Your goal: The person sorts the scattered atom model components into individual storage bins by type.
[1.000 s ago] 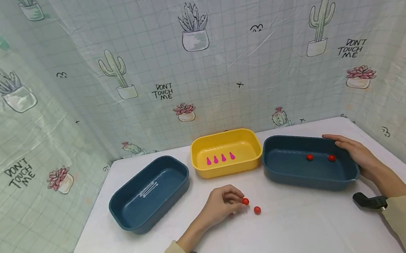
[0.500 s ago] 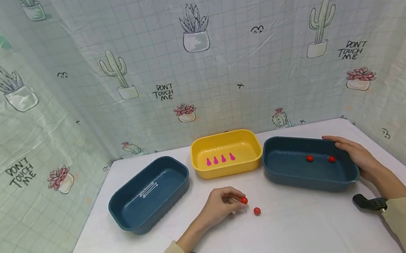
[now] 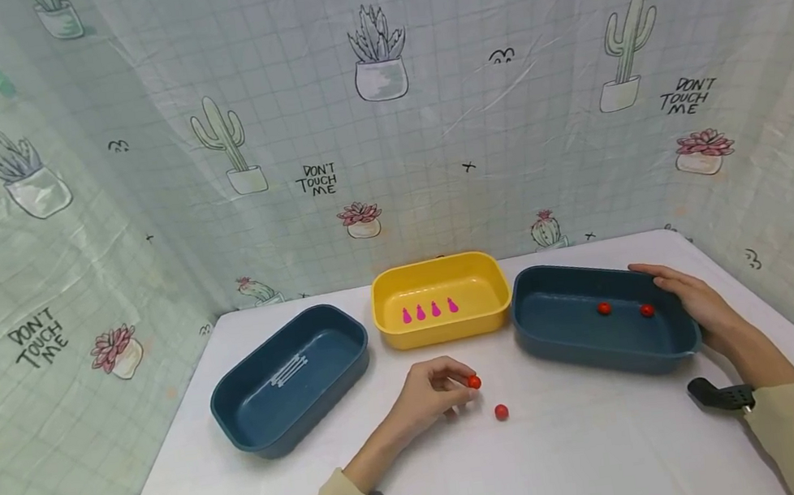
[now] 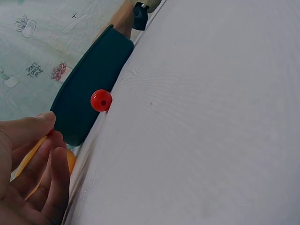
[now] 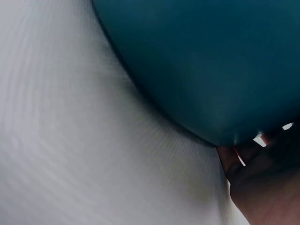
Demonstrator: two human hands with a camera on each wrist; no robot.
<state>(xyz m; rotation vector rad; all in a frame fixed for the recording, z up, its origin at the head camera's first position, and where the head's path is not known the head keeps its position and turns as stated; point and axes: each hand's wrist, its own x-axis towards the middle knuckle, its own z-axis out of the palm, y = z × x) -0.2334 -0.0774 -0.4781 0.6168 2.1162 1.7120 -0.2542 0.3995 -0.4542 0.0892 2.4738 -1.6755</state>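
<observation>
In the head view my left hand [image 3: 424,395] pinches a red bead [image 3: 474,382] between thumb and fingers, just above the white table. The left wrist view shows only a sliver of this bead [image 4: 50,133] between the fingertips. A second red bead [image 3: 501,412], with a visible hole in the wrist view, lies on the table to the right. My right hand [image 3: 709,310] rests against the right end of a dark blue bin [image 3: 600,355], its fingers extended along the rim. Inside that bin lie two red beads [image 3: 604,309]. The right thumb is hidden in the head view.
A yellow bin [image 3: 450,329] at the back middle holds several pink pear-shaped pieces [image 3: 421,312]. Another dark blue bin [image 3: 311,400] on the left contains several thin white sticks [image 3: 288,370]. Behind the table hangs a patterned cloth [image 3: 430,154].
My left hand has risen slightly with the pinched bead, moving a little toward the back of the table. The right hand stays against its bin.
</observation>
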